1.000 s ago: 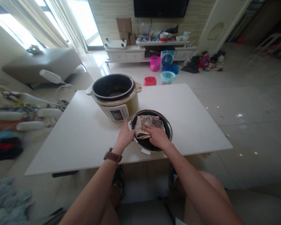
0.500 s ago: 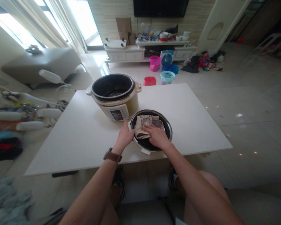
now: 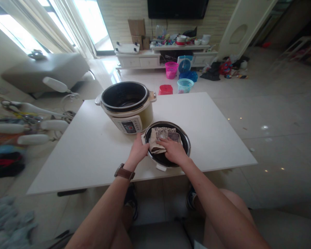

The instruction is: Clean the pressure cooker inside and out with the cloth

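The round dark lid [image 3: 162,159] lies upturned on the near part of the surface, just in front of the cooker and near the front edge. Inside its hollow sits a crumpled patterned cloth [image 3: 162,133], covering the far half of the lid's inner side. The right hand [image 3: 173,151] lies palm down on the near edge of the cloth, fingers laid over it and pressing it against the lid, not closed around it. The left hand [image 3: 138,150] is curled against the lid's left rim and grips it there, just beside the cloth; a brown watch [image 3: 124,172] is on that wrist.

The room is a bright living space with a pale tiled floor, curtains at the window on the left and a grey sofa [image 3: 46,71] beneath them. A low white cabinet [image 3: 142,61] stands against the far wall under a television [image 3: 177,8]. The white surface [image 3: 88,152] carries the open cream cooker [image 3: 128,110], its dark pot showing. On the floor beyond stand a pink basket [image 3: 171,70], a pale blue basket [image 3: 185,85] and a red tub [image 3: 166,90].
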Demonstrator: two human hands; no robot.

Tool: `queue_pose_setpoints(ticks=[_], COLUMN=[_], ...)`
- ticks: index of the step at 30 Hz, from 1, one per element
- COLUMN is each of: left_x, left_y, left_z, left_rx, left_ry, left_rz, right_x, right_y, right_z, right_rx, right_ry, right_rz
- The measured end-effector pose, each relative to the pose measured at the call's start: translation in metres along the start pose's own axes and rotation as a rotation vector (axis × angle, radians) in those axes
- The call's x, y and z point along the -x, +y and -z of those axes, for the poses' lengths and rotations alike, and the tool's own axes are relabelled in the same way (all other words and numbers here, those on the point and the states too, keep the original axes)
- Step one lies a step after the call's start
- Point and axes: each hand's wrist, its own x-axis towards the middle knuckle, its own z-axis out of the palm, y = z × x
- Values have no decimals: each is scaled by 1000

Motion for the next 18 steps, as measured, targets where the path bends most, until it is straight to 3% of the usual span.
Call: queue_pose_setpoints(ticks=[18], left_x=[0], left_y=[-1], left_z=[0], left_rx=[15], left_ry=[3], left_rz=[-21], right_x=[0], right_y=[0], right_z=[0], right_rx=[11], right_ry=[-5], right_rz=[6])
